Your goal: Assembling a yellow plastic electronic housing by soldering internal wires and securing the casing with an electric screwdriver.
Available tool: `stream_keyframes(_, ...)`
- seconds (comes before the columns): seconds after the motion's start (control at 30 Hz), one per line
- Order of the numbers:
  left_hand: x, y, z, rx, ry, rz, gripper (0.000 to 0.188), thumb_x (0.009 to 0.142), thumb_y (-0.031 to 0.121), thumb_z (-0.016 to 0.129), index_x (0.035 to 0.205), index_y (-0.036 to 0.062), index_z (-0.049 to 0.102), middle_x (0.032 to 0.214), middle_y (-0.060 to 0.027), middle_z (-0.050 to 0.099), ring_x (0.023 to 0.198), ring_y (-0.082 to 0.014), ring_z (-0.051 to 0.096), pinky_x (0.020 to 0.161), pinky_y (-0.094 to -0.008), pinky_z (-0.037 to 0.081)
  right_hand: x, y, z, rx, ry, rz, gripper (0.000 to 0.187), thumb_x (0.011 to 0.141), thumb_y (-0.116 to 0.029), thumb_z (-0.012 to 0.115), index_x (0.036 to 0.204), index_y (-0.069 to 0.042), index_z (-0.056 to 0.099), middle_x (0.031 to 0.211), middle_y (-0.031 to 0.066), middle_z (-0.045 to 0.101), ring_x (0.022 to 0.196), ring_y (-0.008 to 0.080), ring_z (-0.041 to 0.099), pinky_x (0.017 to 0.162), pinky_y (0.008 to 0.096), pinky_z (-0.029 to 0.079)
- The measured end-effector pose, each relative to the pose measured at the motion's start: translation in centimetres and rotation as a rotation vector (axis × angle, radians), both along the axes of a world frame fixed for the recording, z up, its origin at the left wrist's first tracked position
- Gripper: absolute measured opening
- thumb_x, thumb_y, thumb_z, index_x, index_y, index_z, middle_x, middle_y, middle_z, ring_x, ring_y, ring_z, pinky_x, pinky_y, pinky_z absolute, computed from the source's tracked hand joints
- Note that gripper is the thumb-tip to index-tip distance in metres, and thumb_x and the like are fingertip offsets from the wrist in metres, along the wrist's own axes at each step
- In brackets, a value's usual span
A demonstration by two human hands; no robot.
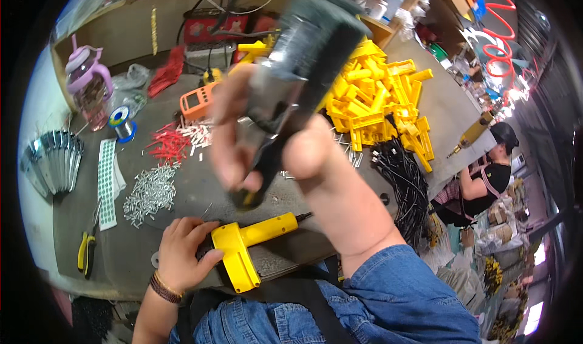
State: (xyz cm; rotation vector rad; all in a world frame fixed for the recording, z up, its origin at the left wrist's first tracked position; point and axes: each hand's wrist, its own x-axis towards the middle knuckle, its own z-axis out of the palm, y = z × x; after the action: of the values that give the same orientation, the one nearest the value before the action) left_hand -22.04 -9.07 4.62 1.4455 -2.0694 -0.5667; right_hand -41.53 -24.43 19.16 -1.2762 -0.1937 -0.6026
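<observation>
Cluttered grey workbench (pixel 124 256), left hand (pixel 181 256) touching yellow casing (pixel 238 253), red hose (pixel 500 45) beyond

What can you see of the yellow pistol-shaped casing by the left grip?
The yellow pistol-shaped casing looks like smooth, hard plastic: a broad body with small holes, and a rounded handle angling right. A dark cord leaves the handle's far end. It lies at the front edge of the grey worktable, the left grip touching its left side. Its underside is hidden.
</observation>
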Motion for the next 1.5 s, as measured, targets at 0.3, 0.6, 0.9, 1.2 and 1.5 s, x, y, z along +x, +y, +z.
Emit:
stream_keyframes(0.3, 0.1, 2.3, -0.4, -0.238, -0.276, 0.059, 0.076, 0.061, 0.035, 0.083, 0.123, 0.0018, 0.055, 0.120, -0.0187, 0.053, 0.107, -0.0389, 0.051, 0.090, -0.0484, 0.041, -27.0, -7.6, -4.4, -0.247, 1.090, -1.539, 0.043, 0.089, -0.033, 0.066, 0.117, -0.002, 0.056, 0.097, 0.0115, 0.066, 0.077, 0.0193, 0.065, 0.066, 0.0309, 0.053)
stream_keyframes(0.6, 1.1, 2.9, 0.9, -0.227, -0.116, 0.032, 0.064, 0.066, 0.026, 0.079, 0.122, 0.0019, 0.057, 0.124, -0.0208, 0.059, 0.098, -0.0369, 0.060, 0.087, -0.0436, 0.049, -27.9, 2.8, -8.6, -1.325, 1.642, -0.672, 0.021, 0.069, -0.013, 0.075, 0.088, -0.006, 0.069, 0.092, 0.0099, 0.065, 0.094, 0.0330, 0.061, 0.085, 0.0423, 0.049)
stream_keyframes(0.9, 9.7, 5.1, -1.3, 0.019, 0.604, 0.588, 0.024, 0.099, 0.011, 0.049, 0.111, -0.0068, 0.060, 0.100, -0.0116, 0.067, 0.089, -0.0141, 0.061, 0.080, -0.0287, 0.047, -4.7, -4.5, -6.9, -0.878, 0.868, -0.723, 0.017, 0.081, -0.014, 0.076, 0.093, -0.005, 0.068, 0.093, 0.0084, 0.070, 0.088, 0.0213, 0.068, 0.077, 0.0314, 0.053)
stream_keyframes(1.2, 10.2, 5.6, -0.9, -0.312, -0.114, 0.676, 0.040, 0.084, 0.016, 0.065, 0.117, -0.0050, 0.058, 0.117, -0.0210, 0.058, 0.106, -0.0400, 0.054, 0.095, -0.0446, 0.042, 8.7, -19.1, -9.3, -1.012, 0.889, -1.205, 0.033, 0.083, -0.027, 0.074, 0.094, 0.002, 0.063, 0.085, 0.0222, 0.067, 0.083, 0.0372, 0.065, 0.075, 0.0414, 0.050)
stream_keyframes(1.5, 18.7, 6.1, 1.9, -0.438, -0.156, 0.763, 0.029, 0.083, 0.006, 0.067, 0.110, -0.0015, 0.063, 0.116, -0.0148, 0.063, 0.107, -0.0286, 0.061, 0.093, -0.0348, 0.047, 8.3, -19.7, -9.0, -1.134, 0.922, -0.984, 0.027, 0.084, -0.021, 0.072, 0.102, -0.002, 0.064, 0.096, 0.0185, 0.070, 0.092, 0.0328, 0.068, 0.079, 0.0393, 0.051)
